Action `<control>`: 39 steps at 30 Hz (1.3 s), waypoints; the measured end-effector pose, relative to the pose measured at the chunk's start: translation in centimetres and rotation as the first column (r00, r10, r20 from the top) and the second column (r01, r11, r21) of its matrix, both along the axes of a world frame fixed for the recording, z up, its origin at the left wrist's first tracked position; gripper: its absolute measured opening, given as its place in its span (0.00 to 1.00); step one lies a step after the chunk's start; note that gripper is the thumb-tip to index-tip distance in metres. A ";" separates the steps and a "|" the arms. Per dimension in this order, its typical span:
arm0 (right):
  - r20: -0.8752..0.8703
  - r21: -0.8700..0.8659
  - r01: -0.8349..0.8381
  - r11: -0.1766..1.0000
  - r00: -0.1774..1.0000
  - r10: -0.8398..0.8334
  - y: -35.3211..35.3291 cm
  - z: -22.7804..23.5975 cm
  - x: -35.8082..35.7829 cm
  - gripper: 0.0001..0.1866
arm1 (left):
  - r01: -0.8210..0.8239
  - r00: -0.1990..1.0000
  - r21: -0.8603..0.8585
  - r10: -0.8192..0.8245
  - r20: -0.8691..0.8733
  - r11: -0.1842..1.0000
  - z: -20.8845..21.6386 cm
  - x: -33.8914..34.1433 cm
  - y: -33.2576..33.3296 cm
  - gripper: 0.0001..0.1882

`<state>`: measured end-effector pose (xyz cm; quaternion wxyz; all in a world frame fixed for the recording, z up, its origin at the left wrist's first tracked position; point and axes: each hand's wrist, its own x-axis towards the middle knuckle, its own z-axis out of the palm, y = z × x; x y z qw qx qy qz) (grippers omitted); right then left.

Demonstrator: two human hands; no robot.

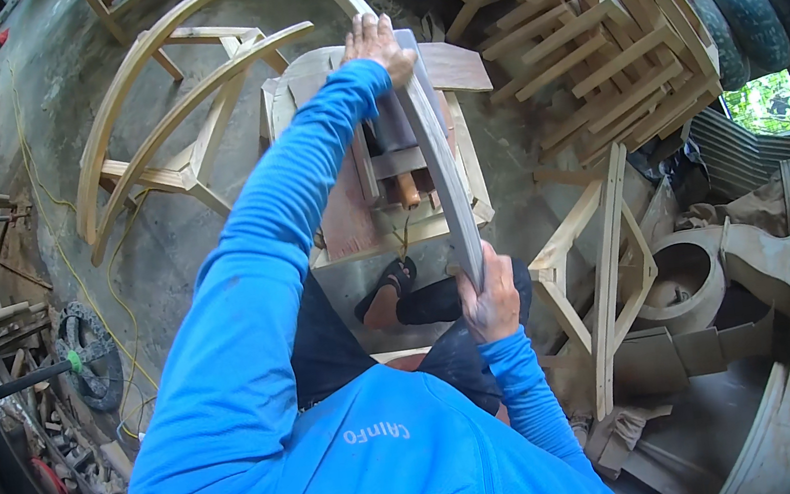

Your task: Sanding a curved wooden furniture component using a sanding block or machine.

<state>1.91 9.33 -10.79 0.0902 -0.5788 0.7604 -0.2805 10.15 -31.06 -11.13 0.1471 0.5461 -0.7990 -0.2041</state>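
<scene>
A long, curved strip of pale wood [444,164] runs away from me, its far end bending to the left. My right hand [492,296] is wrapped round its near end, by my knee. Farther along, my left hand [379,49] lies over the strip with fingers curled on it. Under and beside the wood is a grey drum-like part [392,124] of a low wooden bench machine [344,209]; its contact with the strip is partly hidden by my left hand. A copper-coloured cylinder [407,191] shows below that part.
A curved wooden frame [192,164] stands on the floor to the left. Slatted wooden pieces [604,46] are stacked at the far right, with another wooden frame [611,277] nearer. A yellow cord [82,281] crosses the floor at left, near a wheel [87,356].
</scene>
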 end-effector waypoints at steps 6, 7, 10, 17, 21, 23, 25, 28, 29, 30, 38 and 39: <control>-0.337 0.002 0.004 1.000 0.941 -0.003 -10.7 -0.6 -1.5 0.28 | -0.008 1.000 0.044 0.007 0.027 0.999 -2.9 -1.7 -12.5 0.48; -0.355 0.014 0.017 1.000 0.935 -0.011 -12.5 -0.5 -1.7 0.28 | -0.007 1.000 0.038 0.006 0.014 0.999 -3.4 -2.5 -14.2 0.48; -0.403 -0.007 -0.026 1.000 0.915 0.021 -18.7 -0.3 -1.4 0.28 | -0.030 0.999 0.001 0.029 0.036 1.000 -6.7 -2.0 -22.8 0.47; -0.453 0.009 0.015 1.000 0.891 -0.009 -32.4 -1.0 -2.6 0.25 | 0.111 0.860 -0.209 -0.199 -0.469 0.972 -7.9 -2.7 -25.7 0.35; -0.436 -0.032 0.012 0.999 0.900 -0.025 -35.6 -0.7 -0.5 0.21 | -0.033 0.983 0.086 0.048 -0.175 0.996 -4.4 -1.0 -26.7 0.33; -0.400 0.037 0.035 0.999 0.916 -0.017 -34.8 -0.2 -1.1 0.21 | 0.229 0.905 -0.141 -0.264 -0.334 0.963 -5.3 0.9 -23.3 0.39; -0.371 -0.029 -0.056 0.998 0.928 0.041 -32.8 0.0 0.9 0.23 | -0.223 0.975 -0.024 0.224 0.003 0.974 -5.1 1.9 -24.6 0.45; -0.382 0.069 -0.044 0.997 0.922 0.067 -26.8 1.2 -1.6 0.28 | -0.142 0.987 0.090 0.134 0.087 0.986 -3.4 -1.1 -17.9 0.45; -0.374 0.065 -0.042 0.997 0.925 0.063 -24.8 1.7 -1.7 0.28 | -0.118 0.987 0.100 0.106 0.118 0.988 -2.8 -1.2 -15.8 0.45; -0.335 0.105 -0.044 0.994 0.939 0.077 -22.7 2.3 -1.7 0.29 | -0.100 0.987 0.111 0.084 0.137 0.989 -2.2 -1.3 -13.7 0.45; -0.218 0.134 -0.069 0.989 0.971 0.097 -0.6 2.8 -0.8 0.31 | 0.075 0.981 -0.023 -0.070 0.179 0.997 2.6 -0.7 9.8 0.46; -0.192 0.105 -0.084 0.991 0.976 0.104 2.5 2.5 -0.6 0.33 | 0.092 0.987 -0.058 -0.083 0.139 0.994 2.4 -0.6 13.1 0.45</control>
